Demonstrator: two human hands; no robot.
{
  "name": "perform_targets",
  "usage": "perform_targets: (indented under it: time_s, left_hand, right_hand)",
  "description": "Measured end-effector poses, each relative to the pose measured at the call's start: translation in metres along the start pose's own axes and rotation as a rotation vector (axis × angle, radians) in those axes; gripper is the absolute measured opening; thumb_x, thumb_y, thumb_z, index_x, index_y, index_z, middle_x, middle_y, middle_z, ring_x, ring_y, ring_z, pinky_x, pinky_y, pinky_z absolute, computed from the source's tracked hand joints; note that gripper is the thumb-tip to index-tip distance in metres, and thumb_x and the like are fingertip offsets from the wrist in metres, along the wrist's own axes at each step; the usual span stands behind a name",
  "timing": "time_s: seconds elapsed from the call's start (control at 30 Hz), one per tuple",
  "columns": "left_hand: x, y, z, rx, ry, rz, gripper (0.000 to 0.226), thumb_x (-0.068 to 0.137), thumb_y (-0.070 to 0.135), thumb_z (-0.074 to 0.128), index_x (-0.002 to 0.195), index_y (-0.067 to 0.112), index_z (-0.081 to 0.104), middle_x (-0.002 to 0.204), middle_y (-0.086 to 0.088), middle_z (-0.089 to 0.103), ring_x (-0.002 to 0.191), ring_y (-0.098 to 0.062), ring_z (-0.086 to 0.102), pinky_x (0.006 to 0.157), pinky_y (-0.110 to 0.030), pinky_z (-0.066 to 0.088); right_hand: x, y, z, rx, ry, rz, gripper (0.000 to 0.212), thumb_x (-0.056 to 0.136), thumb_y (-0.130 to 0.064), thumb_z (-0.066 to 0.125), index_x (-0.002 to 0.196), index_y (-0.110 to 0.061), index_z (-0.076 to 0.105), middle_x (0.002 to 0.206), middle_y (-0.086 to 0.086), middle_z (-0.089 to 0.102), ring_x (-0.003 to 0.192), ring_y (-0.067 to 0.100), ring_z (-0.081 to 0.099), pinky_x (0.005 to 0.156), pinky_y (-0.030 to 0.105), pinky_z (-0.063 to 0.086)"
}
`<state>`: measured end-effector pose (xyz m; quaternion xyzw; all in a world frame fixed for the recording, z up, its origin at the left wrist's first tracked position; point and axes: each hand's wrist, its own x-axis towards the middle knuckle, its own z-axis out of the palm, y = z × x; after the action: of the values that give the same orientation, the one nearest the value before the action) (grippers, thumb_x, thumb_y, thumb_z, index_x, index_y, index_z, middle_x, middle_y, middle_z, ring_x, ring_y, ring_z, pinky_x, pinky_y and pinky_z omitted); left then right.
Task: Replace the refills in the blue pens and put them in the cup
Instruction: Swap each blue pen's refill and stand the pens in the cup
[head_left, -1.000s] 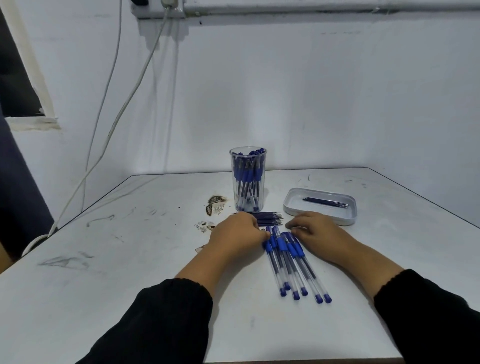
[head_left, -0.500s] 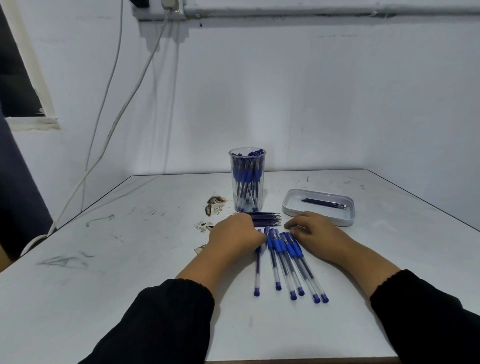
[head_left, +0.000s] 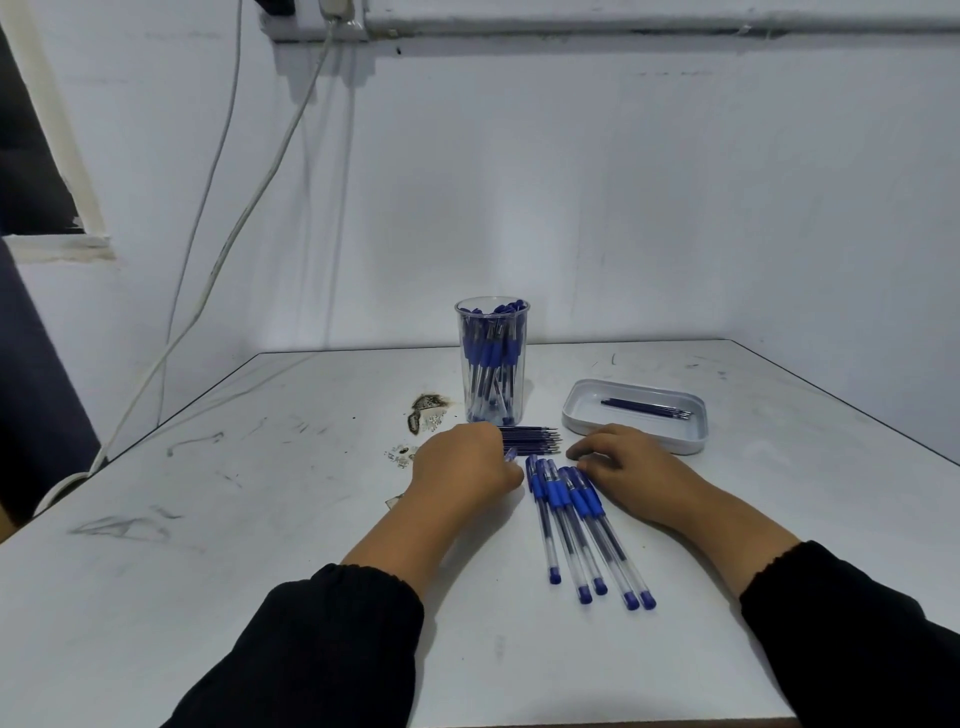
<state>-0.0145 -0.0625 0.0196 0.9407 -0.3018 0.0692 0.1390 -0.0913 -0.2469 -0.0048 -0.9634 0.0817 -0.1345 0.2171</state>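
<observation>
Left hand (head_left: 467, 465): fingers curled round one blue-capped clear pen (head_left: 510, 454), lifted since a half-second ago from the row of blue pens (head_left: 576, 514); refill swap starting. Right hand (head_left: 631, 462): flat, steadying row. Clear plastic cup (head_left: 492, 364) behind row.

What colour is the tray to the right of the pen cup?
White. The tray shows best in the head view, with dark refills lying inside it.

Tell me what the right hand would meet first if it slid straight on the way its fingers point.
The right hand points left, so it would probably reach the left hand first, just past the heads of the loose pens; depth is unclear.
</observation>
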Motion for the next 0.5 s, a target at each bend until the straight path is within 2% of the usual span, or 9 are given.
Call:
perform_targets:
  time_s: [0.1, 0.23, 0.3, 0.4, 0.5]
  left_hand:
    - [-0.002, -0.001, -0.004, -0.076, 0.051, 0.091, 0.013, 0.089, 0.027, 0.049, 0.089, 0.015, 0.052, 0.081, -0.003, 0.057, 0.076, -0.023, 0.055, 0.060, -0.029, 0.038]
    - [-0.006, 0.000, -0.004, -0.138, 0.096, 0.247, 0.010, 0.093, 0.025, 0.044, 0.096, 0.020, 0.053, 0.086, 0.001, 0.055, 0.075, -0.019, 0.052, 0.057, -0.028, 0.034]
    - [-0.005, 0.002, -0.001, -0.110, 0.103, 0.293, 0.016, 0.096, 0.029, 0.043, 0.101, 0.021, 0.055, 0.090, 0.001, 0.058, 0.077, -0.018, 0.053, 0.061, -0.030, 0.038]
    - [-0.001, 0.002, 0.007, -0.062, 0.097, 0.339, 0.025, 0.098, 0.038, 0.043, 0.099, 0.019, 0.060, 0.089, 0.001, 0.061, 0.079, -0.018, 0.056, 0.066, -0.033, 0.044]
    - [0.000, 0.000, 0.012, -0.044, 0.142, 0.355, 0.028, 0.098, 0.041, 0.039, 0.095, 0.022, 0.060, 0.085, 0.003, 0.061, 0.075, -0.016, 0.054, 0.060, -0.032, 0.041]
  right_hand:
    - [-0.001, -0.002, 0.000, 0.071, 0.040, -0.005, 0.026, 0.097, -0.029, 0.053, 0.121, -0.026, 0.065, 0.121, -0.006, 0.061, 0.111, 0.011, 0.054, 0.100, 0.033, 0.044]
    - [-0.005, -0.009, -0.002, 0.288, 0.145, -0.093, 0.020, 0.093, -0.034, 0.060, 0.109, -0.044, 0.066, 0.111, -0.016, 0.066, 0.107, 0.002, 0.057, 0.097, 0.029, 0.044]
    - [-0.007, -0.014, -0.003, 0.353, 0.164, -0.130, 0.020, 0.089, -0.033, 0.064, 0.098, -0.051, 0.065, 0.104, -0.020, 0.067, 0.102, -0.002, 0.058, 0.092, 0.025, 0.046]
    - [-0.006, -0.016, -0.002, 0.368, 0.183, -0.127, 0.018, 0.087, -0.029, 0.068, 0.089, -0.047, 0.069, 0.096, -0.018, 0.070, 0.095, -0.001, 0.061, 0.090, 0.029, 0.049]
    - [-0.005, -0.014, -0.001, 0.422, 0.166, -0.102, 0.013, 0.085, -0.027, 0.071, 0.090, -0.039, 0.074, 0.092, -0.015, 0.072, 0.093, 0.000, 0.063, 0.090, 0.030, 0.050]
